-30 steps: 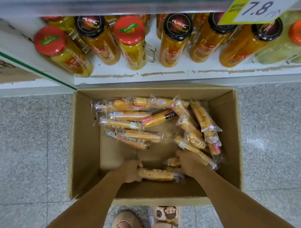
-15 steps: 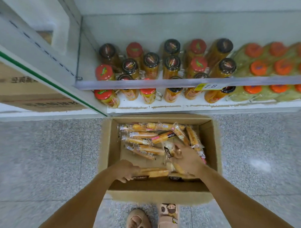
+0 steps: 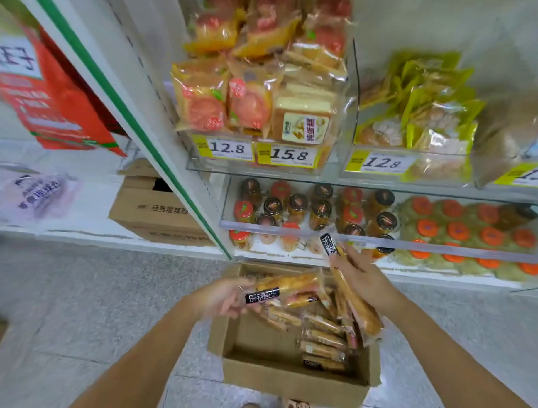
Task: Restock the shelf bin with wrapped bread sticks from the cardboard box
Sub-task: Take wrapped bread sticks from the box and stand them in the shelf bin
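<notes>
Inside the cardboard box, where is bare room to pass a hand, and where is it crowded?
Bare floor lies in the near-left part of the cardboard box, bordered by its left and near walls. The wrapped bread sticks crowd the right side and the far end.

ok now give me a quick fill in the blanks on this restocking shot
1. The cardboard box stands on the ___.
2. The left hand and right hand each grip wrapped bread sticks near the ___ label end.
3. The price tag below the sliced bread packs reads ___.
Missing: floor; black; 15.8
</notes>
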`<action>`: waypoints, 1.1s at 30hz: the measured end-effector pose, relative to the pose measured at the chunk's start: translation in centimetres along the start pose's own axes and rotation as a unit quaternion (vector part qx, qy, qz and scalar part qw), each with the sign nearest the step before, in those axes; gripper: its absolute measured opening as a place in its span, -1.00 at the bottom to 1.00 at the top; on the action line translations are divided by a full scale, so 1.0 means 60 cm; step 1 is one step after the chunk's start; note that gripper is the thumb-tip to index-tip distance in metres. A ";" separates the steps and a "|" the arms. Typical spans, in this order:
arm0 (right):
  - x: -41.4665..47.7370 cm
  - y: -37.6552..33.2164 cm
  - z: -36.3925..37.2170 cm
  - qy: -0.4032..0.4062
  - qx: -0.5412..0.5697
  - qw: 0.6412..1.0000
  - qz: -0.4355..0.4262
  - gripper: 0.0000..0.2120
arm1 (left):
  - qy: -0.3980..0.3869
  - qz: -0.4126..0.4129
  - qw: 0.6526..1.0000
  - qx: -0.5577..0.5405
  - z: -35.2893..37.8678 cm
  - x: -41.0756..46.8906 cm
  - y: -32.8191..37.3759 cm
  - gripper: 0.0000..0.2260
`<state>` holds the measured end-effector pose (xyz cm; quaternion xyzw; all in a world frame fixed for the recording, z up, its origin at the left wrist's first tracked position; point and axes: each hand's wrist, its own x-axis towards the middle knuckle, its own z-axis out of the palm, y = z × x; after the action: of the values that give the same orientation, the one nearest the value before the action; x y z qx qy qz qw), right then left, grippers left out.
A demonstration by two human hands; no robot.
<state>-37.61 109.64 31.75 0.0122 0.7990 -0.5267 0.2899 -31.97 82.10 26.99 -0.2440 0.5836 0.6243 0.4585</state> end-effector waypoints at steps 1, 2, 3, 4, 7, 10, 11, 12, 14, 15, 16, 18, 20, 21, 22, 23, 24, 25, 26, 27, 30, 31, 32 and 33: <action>-0.014 -0.030 -0.007 -0.011 -0.009 1.000 -0.018 -0.73 | 0.015 0.015 1.000 0.005 0.004 -0.029 0.023 -0.65; -0.030 -0.060 -0.013 -0.020 -0.025 0.999 -0.032 -0.66 | 0.039 0.032 0.999 0.009 0.009 -0.060 0.047 -0.70; -0.042 -0.086 -0.018 -0.022 -0.043 0.998 -0.036 -0.61 | 0.067 0.051 0.996 0.021 0.011 -0.088 0.067 -0.72; -0.055 -0.112 -0.024 -0.017 -0.063 0.997 -0.039 -0.62 | 0.091 0.074 0.992 0.036 0.014 -0.117 0.088 -0.72; -0.088 -0.189 -0.048 0.021 -0.071 0.995 -0.065 -0.72 | 0.160 0.146 0.973 0.080 0.016 -0.199 0.146 -0.66; -0.138 -0.281 -0.071 0.032 -0.069 0.992 -0.100 -0.78 | 0.209 0.201 0.953 0.092 0.021 -0.290 0.200 -0.52; -0.156 -0.311 -0.078 0.043 -0.077 0.990 -0.108 -0.76 | 0.232 0.226 0.941 0.096 0.023 -0.322 0.220 -0.49; -0.174 -0.340 -0.087 0.058 -0.092 0.986 -0.123 -0.72 | 0.258 0.250 0.927 0.106 0.026 -0.356 0.240 -0.50; -0.211 -0.394 -0.101 0.087 -0.119 0.976 -0.163 -0.64 | 0.285 0.313 0.899 0.111 0.033 -0.423 0.275 -0.51; -0.229 -0.420 -0.108 0.102 -0.129 0.969 -0.185 -0.61 | 0.284 0.341 0.889 0.110 0.037 -0.457 0.294 -0.48; -0.248 -0.444 -0.115 0.116 -0.140 0.961 -0.207 -0.61 | 0.276 0.369 0.881 0.111 0.042 -0.488 0.310 -0.51; -0.284 -0.495 -0.127 0.143 -0.133 0.945 -0.264 -0.70 | 0.279 0.420 0.857 0.108 0.052 -0.542 0.341 -0.83; -0.316 -0.543 -0.142 0.154 -0.086 0.929 -0.325 -0.83 | 0.299 0.466 0.824 0.124 0.067 -0.593 0.371 -0.91; -0.330 -0.562 -0.149 0.154 -0.063 0.920 -0.354 -0.75 | 0.309 0.492 0.803 0.133 0.075 -0.616 0.382 -0.90; -0.342 -0.579 -0.157 0.157 -0.051 0.911 -0.377 -0.66 | 0.318 0.515 0.784 0.139 0.082 -0.634 0.394 -0.90; -0.351 -0.595 -0.165 0.167 -0.049 0.902 -0.395 -0.61 | 0.326 0.535 0.767 0.140 0.087 -0.651 0.405 -0.91; -0.360 -0.612 -0.171 0.182 -0.050 0.891 -0.412 -0.60 | 0.336 0.550 0.751 0.143 0.092 -0.665 0.416 -0.93; -0.369 -0.629 -0.174 0.198 -0.049 0.882 -0.425 -0.63 | 0.345 0.560 0.738 0.152 0.095 -0.677 0.428 -0.94; -0.373 -0.642 -0.178 0.213 -0.044 0.874 -0.435 -0.64 | 0.353 0.568 0.724 0.167 0.099 -0.687 0.439 -0.88; -0.376 -0.656 -0.180 0.221 -0.037 0.866 -0.448 -0.63 | 0.362 0.570 0.716 0.178 0.103 -0.696 0.450 -0.82; -0.363 -0.686 -0.184 0.256 -0.046 0.848 -0.462 -0.64 | 0.421 0.551 0.694 0.192 0.113 -0.706 0.485 -0.75; -0.354 -0.695 -0.185 0.258 -0.046 0.849 -0.459 -0.66 | 0.441 0.541 0.689 0.196 0.116 -0.707 0.498 -0.73; -0.341 -0.703 -0.186 0.260 -0.049 0.853 -0.450 -0.66 | 0.459 0.531 0.683 0.203 0.119 -0.706 0.509 -0.73; -0.328 -0.712 -0.184 0.262 -0.051 0.857 -0.441 -0.66 | 0.473 0.521 0.679 0.210 0.122 -0.705 0.521 -0.72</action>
<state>-40.07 105.64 79.82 -0.2191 0.7929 -0.5350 -0.1927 -37.58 80.08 79.75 -0.0604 0.8711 0.4246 -0.2392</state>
